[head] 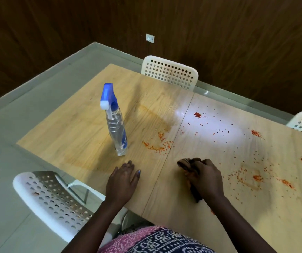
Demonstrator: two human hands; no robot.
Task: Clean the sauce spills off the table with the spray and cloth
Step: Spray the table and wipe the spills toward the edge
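The spray bottle stands upright on the wooden table, clear with a blue trigger head. Just below it toward the person, the left hand lies flat on the wood, fingers straight, holding nothing. To the bottle's right, the right hand grips a bunched brown cloth against the tabletop. Red sauce spills speckle the table right of the bottle; an orange smear sits just beside its base. 3 white perforated chairs ring the table.
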